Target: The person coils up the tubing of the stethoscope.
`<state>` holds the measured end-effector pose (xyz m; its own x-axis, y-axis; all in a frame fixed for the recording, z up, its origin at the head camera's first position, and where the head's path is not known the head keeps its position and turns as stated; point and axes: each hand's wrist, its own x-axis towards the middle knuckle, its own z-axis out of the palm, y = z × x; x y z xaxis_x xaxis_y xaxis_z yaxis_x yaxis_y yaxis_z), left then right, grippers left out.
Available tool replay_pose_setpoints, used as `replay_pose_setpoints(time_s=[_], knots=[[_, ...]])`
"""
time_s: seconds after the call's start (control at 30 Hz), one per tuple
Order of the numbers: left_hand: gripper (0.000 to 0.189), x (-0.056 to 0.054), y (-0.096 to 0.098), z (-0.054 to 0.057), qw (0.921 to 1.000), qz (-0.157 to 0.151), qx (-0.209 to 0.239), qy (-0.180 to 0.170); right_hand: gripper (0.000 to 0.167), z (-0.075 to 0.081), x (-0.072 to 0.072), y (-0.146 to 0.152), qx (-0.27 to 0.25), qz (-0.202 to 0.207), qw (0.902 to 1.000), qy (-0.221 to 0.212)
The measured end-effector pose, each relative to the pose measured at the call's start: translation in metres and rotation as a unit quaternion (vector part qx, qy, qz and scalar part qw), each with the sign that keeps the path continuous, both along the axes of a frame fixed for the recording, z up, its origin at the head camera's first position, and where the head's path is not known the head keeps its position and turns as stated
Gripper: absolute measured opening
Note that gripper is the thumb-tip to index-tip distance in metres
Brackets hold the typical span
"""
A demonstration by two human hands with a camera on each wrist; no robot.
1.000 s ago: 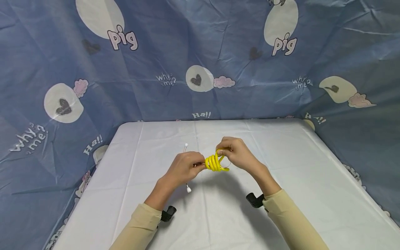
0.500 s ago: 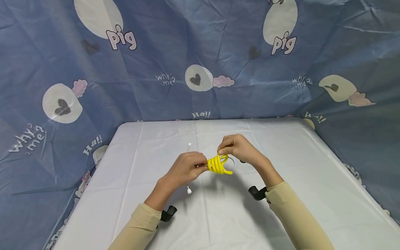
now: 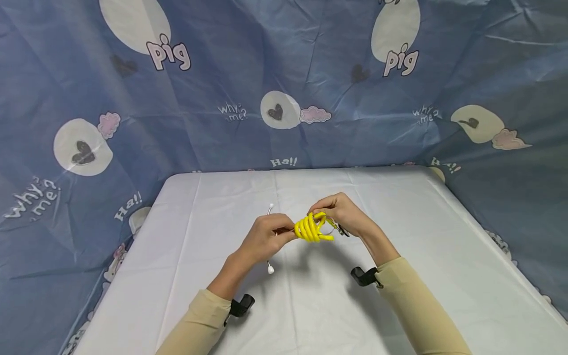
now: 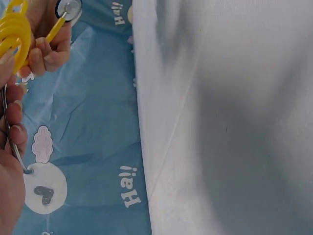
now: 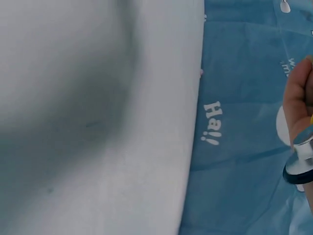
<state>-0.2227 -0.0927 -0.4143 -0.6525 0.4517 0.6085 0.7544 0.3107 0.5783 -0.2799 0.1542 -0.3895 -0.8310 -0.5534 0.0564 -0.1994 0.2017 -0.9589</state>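
A stethoscope with yellow tubing (image 3: 307, 229) is held up over the table between both hands. Its tubing is wound in several tight coils. My left hand (image 3: 265, 237) grips the metal ear tubes (image 4: 13, 134) beside the coils, and white eartips (image 3: 270, 269) stick out above and below that hand. At the far end of the coils, my right hand (image 3: 346, 213) has its fingers curled on the tubing. Below the right palm hangs the round chest piece (image 5: 304, 155), silver with a dark rim. The right fingertips are partly hidden behind the yellow loops in the head view.
A white cloth covers the table (image 3: 213, 197). Blue printed fabric (image 3: 248, 64) hangs behind it and along both sides. Each wrist bears a black camera mount (image 3: 364, 276).
The right hand rose slightly with the tubing, then came down against the coils. The chest piece has come into view beneath the right hand. The left hand keeps its grip, shifting slightly.
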Motion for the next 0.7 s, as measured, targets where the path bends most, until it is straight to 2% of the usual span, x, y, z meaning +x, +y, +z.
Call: replay_pose_setpoints(time_s=[0.13,0.3,0.47,0.6,0.7], knots=[[0.006,0.001,0.002,-0.002,0.9989,0.033,0.024,-0.022,0.024,-0.008,0.003,-0.002,-0.019,-0.006,0.9998,0.001],[0.007,0.003,0.005,-0.003,0.9961,0.076,0.025,-0.038,0.022,-0.017,0.008,-0.003,-0.032,-0.020,0.9992,-0.013],[0.004,0.005,0.005,-0.007,0.9953,0.086,0.021,-0.038,0.024,-0.022,0.014,-0.004,-0.038,-0.030,0.9979,-0.042],[0.004,0.004,0.004,-0.007,0.9951,0.091,0.021,-0.033,0.015,-0.023,0.018,-0.003,-0.060,-0.012,0.9961,-0.063],[0.004,0.004,0.004,-0.006,0.9944,0.099,0.016,-0.031,0.018,-0.024,0.020,-0.002,-0.076,-0.004,0.9943,-0.075]])
